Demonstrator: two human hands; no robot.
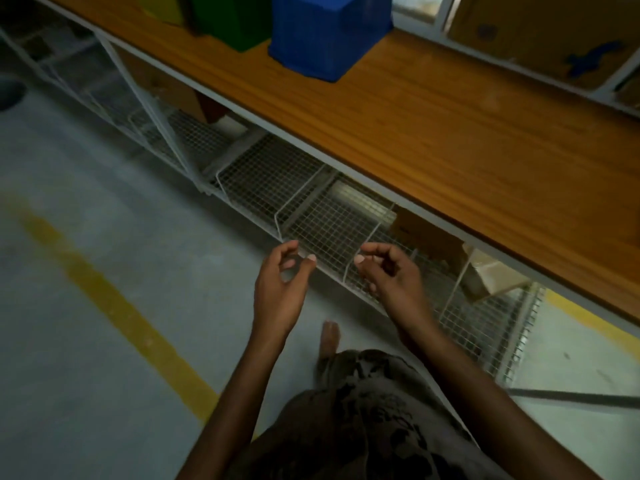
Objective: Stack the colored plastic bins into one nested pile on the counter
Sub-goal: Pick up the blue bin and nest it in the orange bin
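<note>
The big blue plastic bin stands on the long brown wooden surface. A dark green plastic bin stands right beside the blue bin, on its left. Past the green one, farther from the blue bin, is a bit of a yellow plastic bin. The tops of all three are cut off, so I cannot tell if anything sits inside them. They look side by side, so I think they are not yet one pile.

Both hands are far below the blue bin and hold nothing. The left hand has its fingers softly bent, with thumb and first finger close but nothing between them. The right hand is softly bent too, with nothing in it. They are near each other with palms turned in, maybe ready to reach up and take a bin by its two sides.

To the right of the blue bin, up by a window frame, is a brown cardboard box with a blue mark. Under the surface, below the blue bin, runs a white wire shelf with small brown boxes on it. Lower down is a grey floor with a yellow painted line. A bare foot shows there. The room is dim.
</note>
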